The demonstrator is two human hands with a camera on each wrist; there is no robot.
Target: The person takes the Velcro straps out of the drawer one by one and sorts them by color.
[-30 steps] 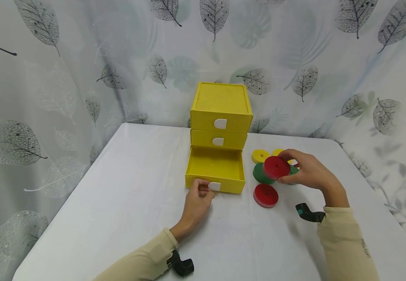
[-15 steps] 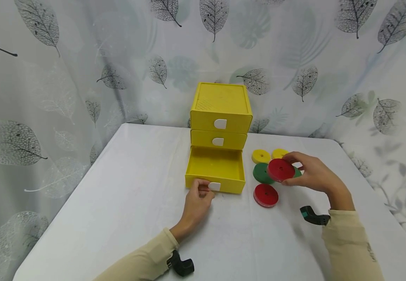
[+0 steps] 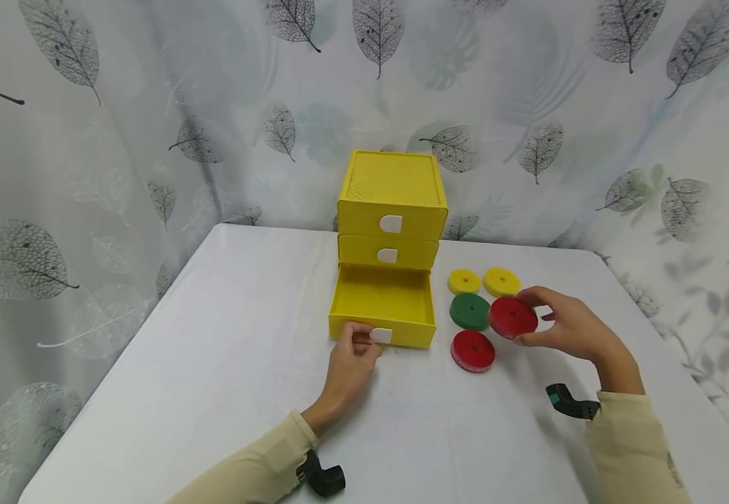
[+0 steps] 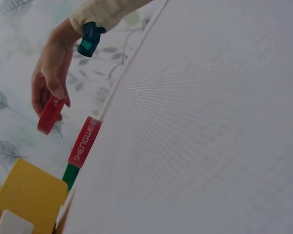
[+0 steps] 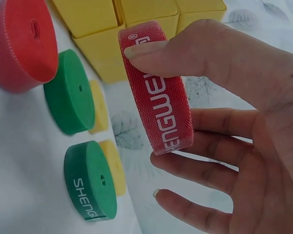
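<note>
My right hand (image 3: pixel 568 329) holds a red roll of hook-and-loop tape (image 3: pixel 512 317) above the table, thumb on one side and fingers on the other. White lettering runs along its rim in the right wrist view. Another red roll (image 3: pixel 473 351) lies on the table beside a green roll (image 3: pixel 468 311). A second green roll (image 5: pixel 90 183) shows in the right wrist view; in the head view the held roll covers it. My left hand (image 3: pixel 350 367) pinches the white handle (image 3: pixel 381 335) of the bottom drawer (image 3: pixel 411 334), which is pulled out with nothing inside.
Above the pulled-out drawer, the yellow drawer unit (image 3: pixel 396 178) has two closed drawers. Two yellow rolls, one left (image 3: pixel 463 281) and one right (image 3: pixel 501 281), lie behind the green ones. A leaf-print curtain (image 3: pixel 244 126) hangs behind the white table (image 3: pixel 232 336).
My right hand has moved the held red roll right and toward me, away from the drawer, uncovering the right yellow roll. The left hand stays at the drawer handle. The head view shifts slightly.
</note>
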